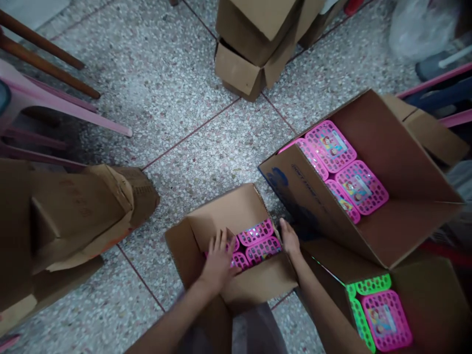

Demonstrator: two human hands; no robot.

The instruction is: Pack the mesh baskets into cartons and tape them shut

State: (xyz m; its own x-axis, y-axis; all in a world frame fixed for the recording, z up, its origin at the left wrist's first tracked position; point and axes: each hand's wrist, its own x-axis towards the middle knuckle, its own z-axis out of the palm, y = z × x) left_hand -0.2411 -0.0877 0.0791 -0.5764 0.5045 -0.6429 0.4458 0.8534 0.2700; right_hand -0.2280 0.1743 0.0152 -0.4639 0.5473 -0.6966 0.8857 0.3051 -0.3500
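Observation:
In front of me an open cardboard box (221, 211) holds several pink perforated plastic baskets (262, 250) with picture labels. My left hand (220, 253) lies over the baskets at the box's left side, fingers spread and touching them; it partly covers those beneath. Along the outside of the box's right wall, my right hand (290, 238) rests with its fingers stretched forward. Nothing shows in its grasp.
At right, a larger carton (328, 216) contains pink baskets (328, 146); below it another carton (435, 295) holds green baskets (374, 284) and a pink one. Cartons (239, 69) stand ahead and at left (84, 196). A pink stool (73, 103) is at upper left.

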